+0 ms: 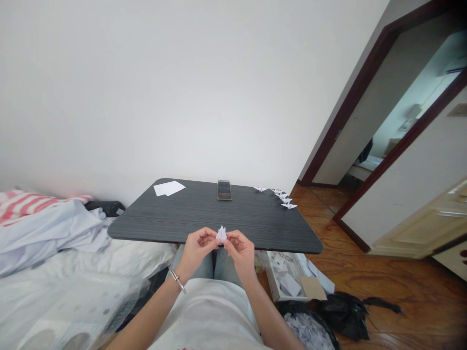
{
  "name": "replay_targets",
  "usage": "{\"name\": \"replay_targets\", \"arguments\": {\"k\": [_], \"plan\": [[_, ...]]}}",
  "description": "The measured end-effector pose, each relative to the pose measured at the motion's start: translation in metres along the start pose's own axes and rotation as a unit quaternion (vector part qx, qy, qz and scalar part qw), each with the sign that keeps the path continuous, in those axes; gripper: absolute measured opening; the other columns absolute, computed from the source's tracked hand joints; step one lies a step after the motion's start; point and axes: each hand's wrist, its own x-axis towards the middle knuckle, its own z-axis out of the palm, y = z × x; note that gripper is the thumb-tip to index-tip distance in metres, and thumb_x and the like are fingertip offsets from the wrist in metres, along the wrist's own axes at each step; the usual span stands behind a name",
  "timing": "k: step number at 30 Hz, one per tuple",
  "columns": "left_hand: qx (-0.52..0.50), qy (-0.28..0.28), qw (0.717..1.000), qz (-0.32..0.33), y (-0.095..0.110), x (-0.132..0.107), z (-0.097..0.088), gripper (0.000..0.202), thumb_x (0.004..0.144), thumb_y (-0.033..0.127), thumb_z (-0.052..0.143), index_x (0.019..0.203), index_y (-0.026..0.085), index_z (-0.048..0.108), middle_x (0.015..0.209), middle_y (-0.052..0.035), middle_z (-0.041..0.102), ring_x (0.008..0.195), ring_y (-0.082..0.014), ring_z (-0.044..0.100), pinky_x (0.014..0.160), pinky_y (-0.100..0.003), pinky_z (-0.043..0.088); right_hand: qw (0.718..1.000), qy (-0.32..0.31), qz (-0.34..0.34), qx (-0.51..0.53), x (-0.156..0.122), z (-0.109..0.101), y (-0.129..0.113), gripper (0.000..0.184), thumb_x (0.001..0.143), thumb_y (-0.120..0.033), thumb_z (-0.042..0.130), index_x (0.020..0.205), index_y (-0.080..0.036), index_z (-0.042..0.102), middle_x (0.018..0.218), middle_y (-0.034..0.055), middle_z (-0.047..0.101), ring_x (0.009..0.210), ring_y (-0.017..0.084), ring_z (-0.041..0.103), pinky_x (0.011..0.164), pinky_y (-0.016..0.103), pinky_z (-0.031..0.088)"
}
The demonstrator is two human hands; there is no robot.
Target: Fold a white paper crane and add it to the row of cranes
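Note:
A small folded white paper crane point(221, 234) is pinched between both hands just above the table's front edge, its points facing up. My left hand point(200, 247) grips its left side between thumb and fingers. On its right side, my right hand point(240, 248) holds it the same way. Several finished-looking paper cranes point(282, 196) stand in a slanting row at the table's back right, with another crane point(260, 189) a little left of them. White paper sheets point(169, 188) lie overlapping at the back left.
The dark table point(189, 209) stands against a white wall. A phone-like device point(224, 190) lies near its back edge. Bedding point(54, 233) is at the left. Below right are a white box of papers point(282, 279), a bin of paper scraps point(308, 330) and a black bag point(345, 313).

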Motion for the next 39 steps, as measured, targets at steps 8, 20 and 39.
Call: {"name": "replay_targets", "arguments": {"k": [8, 20, 39], "plan": [[-0.019, 0.029, 0.999, -0.027, -0.001, 0.0008, -0.0005, 0.018, 0.059, 0.022, 0.07, 0.067, 0.012, 0.057, 0.058, 0.0009, 0.063, 0.053, -0.0093, 0.057, 0.056, -0.02, 0.045, 0.996, -0.035, 0.087, 0.003, 0.0015, -0.0002, 0.0035, 0.013, 0.072, -0.028, 0.057, 0.07, -0.015, 0.057, 0.052, -0.0024, 0.053, 0.044, 0.008, 0.045, 0.037, 0.016, 0.03], [-0.027, 0.049, 0.998, -0.038, -0.0057, 0.0021, -0.0021, 0.02, 0.058, 0.022, 0.071, 0.068, 0.012, 0.057, 0.057, 0.0009, 0.064, 0.051, -0.0092, 0.058, 0.055, -0.02, 0.047, 0.993, -0.019, 0.02, -0.115, -0.0008, 0.0013, 0.0035, 0.013, 0.076, -0.025, 0.054, 0.066, -0.015, 0.056, 0.06, -0.001, 0.053, 0.051, 0.01, 0.05, 0.047, 0.02, 0.037], [0.022, 0.027, 0.999, -0.013, -0.01, 0.0019, -0.0019, 0.021, 0.061, 0.022, 0.068, 0.074, 0.011, 0.056, 0.056, 0.0016, 0.059, 0.05, -0.0084, 0.056, 0.053, -0.019, 0.046, 0.994, -0.032, 0.057, -0.093, 0.0029, -0.0003, 0.0007, 0.017, 0.073, -0.028, 0.054, 0.062, -0.016, 0.051, 0.052, -0.0029, 0.05, 0.047, 0.009, 0.046, 0.046, 0.02, 0.036]]}}
